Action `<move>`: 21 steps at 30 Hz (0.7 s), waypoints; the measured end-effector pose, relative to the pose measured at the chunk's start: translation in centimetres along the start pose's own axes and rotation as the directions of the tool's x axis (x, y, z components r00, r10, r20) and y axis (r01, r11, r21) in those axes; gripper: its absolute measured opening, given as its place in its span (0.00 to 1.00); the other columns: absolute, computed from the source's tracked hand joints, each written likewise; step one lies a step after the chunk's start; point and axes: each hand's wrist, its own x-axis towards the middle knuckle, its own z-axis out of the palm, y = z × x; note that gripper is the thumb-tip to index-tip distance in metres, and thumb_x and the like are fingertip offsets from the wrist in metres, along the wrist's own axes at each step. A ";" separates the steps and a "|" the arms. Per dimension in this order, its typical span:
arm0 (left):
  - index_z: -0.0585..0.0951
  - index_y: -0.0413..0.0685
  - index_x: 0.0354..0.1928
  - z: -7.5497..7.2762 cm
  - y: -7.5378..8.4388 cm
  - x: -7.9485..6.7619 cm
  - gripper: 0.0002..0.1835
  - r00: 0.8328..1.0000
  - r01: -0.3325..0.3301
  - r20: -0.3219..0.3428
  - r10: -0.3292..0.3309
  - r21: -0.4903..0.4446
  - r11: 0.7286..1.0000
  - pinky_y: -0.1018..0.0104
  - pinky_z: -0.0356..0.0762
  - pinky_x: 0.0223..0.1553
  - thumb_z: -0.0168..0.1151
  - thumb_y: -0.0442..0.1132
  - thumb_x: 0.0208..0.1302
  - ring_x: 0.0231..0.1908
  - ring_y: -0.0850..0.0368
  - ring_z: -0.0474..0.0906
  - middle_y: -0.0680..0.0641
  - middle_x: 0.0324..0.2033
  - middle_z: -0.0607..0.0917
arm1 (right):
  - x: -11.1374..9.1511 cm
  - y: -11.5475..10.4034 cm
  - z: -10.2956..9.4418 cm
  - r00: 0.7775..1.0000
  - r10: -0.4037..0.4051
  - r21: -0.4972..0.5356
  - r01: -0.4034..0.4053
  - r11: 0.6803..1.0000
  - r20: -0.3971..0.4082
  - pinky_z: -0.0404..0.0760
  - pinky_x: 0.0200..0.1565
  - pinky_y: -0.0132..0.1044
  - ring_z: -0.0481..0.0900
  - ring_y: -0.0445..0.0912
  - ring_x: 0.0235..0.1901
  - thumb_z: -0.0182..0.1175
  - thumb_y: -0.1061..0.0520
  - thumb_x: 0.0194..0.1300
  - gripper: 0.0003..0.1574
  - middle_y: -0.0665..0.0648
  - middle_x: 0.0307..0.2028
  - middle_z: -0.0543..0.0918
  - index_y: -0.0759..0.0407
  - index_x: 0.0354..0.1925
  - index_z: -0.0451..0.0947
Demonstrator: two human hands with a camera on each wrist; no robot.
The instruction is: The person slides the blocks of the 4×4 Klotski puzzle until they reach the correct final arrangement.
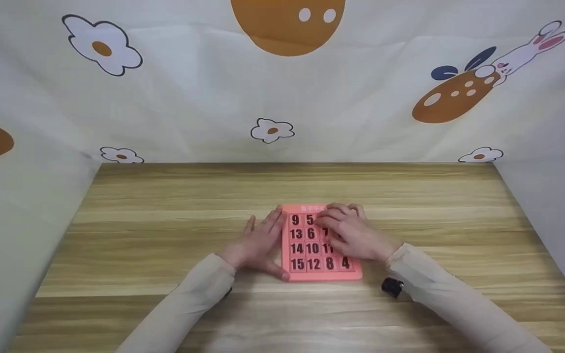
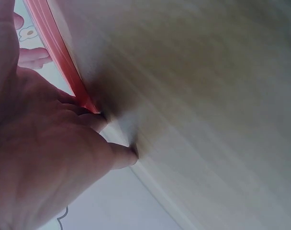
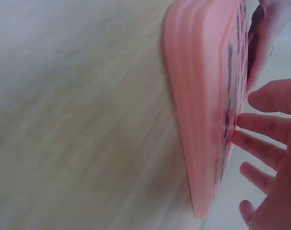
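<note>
A pink number slide puzzle (image 1: 287, 250) lies flat on the table. Black numbers mark its tiles, with 9 and 5 at the top left and 15, 12, 8 and 4 along the bottom row. Along its left edge rests my left hand (image 1: 255, 247), fingers near the upper corner and thumb at the lower one. My right hand (image 1: 353, 235) covers the upper right tiles. In the right wrist view, two fingertips of the right hand (image 3: 274, 148) touch the puzzle's face. The pink frame (image 2: 64, 62) shows beside the left hand (image 2: 54, 143) in the left wrist view.
A small black object (image 1: 392, 287) lies by the right sleeve. The wooden table (image 1: 165, 191) ends at a pale printed cloth (image 1: 204, 98) that rises behind it and at both sides.
</note>
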 end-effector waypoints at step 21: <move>0.36 0.38 0.75 -0.1 0.1 -0.2 0.75 1.000 0.000 0.005 0.000 -0.002 1.000 0.42 0.27 0.68 0.73 0.68 0.39 0.73 0.49 0.28 0.40 0.73 0.30 | -3.5 2.6 -1.0 0.978 0.143 -0.060 -0.153 0.986 -0.150 0.56 0.56 0.60 0.70 0.55 0.56 0.65 0.59 0.58 0.18 0.58 0.52 0.78 0.59 0.49 0.81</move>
